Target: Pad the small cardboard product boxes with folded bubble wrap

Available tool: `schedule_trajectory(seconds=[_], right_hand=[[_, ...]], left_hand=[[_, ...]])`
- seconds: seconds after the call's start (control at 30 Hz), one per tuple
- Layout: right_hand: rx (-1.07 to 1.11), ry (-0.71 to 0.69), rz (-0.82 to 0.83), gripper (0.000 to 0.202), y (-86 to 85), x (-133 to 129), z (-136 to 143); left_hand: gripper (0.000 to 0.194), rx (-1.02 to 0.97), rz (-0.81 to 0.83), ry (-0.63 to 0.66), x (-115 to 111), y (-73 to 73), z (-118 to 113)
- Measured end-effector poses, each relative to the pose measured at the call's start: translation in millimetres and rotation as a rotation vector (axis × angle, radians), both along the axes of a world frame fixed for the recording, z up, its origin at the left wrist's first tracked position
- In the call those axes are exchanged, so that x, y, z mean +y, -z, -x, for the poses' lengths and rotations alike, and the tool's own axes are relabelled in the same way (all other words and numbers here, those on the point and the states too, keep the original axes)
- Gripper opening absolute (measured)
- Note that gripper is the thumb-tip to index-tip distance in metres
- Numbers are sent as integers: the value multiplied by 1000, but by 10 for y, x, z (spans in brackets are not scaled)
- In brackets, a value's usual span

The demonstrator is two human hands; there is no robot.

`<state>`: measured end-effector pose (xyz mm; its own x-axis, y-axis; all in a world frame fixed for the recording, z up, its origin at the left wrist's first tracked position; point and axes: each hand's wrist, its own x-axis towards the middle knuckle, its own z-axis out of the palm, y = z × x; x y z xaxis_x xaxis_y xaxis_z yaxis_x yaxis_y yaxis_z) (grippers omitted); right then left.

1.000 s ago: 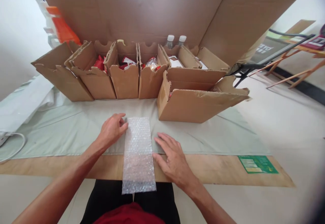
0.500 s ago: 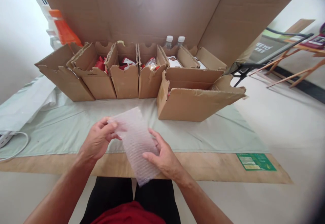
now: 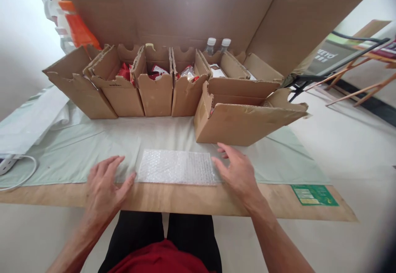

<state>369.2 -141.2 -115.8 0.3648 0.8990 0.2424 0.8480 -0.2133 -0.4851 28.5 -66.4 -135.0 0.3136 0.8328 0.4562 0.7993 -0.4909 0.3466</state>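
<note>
A rectangular piece of clear bubble wrap (image 3: 177, 167) lies flat near the front edge of the cloth-covered table (image 3: 123, 141). To its left is my left hand (image 3: 107, 184), fingers apart and holding nothing. My right hand (image 3: 236, 172) is at the wrap's right end, fingers spread with nothing between them; whether a fingertip touches the wrap I cannot tell. Beyond my right hand stands a wide open cardboard box (image 3: 244, 122).
Several narrow cardboard boxes (image 3: 156, 95) stand in a row behind, some with red packets inside. Two capped bottles (image 3: 225, 43) are behind them. More wrap (image 3: 40, 116) and a power strip (image 3: 6, 164) lie at the left. A chair (image 3: 331, 58) is at the right.
The bubble wrap was held up between both hands; now it lies flat on the table. Both hands have let go and moved apart, the left one leftward and the right one rightward.
</note>
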Motion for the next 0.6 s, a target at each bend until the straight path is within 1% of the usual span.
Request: schedule_trajectory(seconds=[0.03,0.07,0.13,0.2,0.23,0.27,0.3,0.33,0.4,0.5,0.57,0.6], right_hand=[[-45,-22,-37,39,12,-5,65],[-80,-77,-57,39,22,1,167],[-132,-265,-43,42,52,57,453],[-156,-486,33,47,120,152,760],[-165,-573,73,49,169,193,878],[-177,-631,103,50,222,214,953],[-192,-656,124,51,276,207,980],[-210,-655,138,53,327,166,957],[-257,-594,150,56,410,-16,790],[-320,-457,151,56,465,-405,389],[-333,-369,133,52,445,-606,142],[-324,-315,111,48,418,-661,49]], left_hand=[[43,6,-56,20,0,-44,-39],[45,14,-95,64,-4,-77,-103],[54,70,-119,207,-16,-74,-291],[60,173,-103,358,-25,31,-486],[62,230,-90,407,-27,108,-559],[64,283,-73,432,-26,189,-605],[66,328,-52,441,-24,264,-623],[67,361,-30,440,-22,324,-619],[66,400,12,429,-21,389,-573],[64,403,41,420,-33,394,-527],[64,383,53,420,-38,377,-535],[62,367,56,427,-36,364,-539]])
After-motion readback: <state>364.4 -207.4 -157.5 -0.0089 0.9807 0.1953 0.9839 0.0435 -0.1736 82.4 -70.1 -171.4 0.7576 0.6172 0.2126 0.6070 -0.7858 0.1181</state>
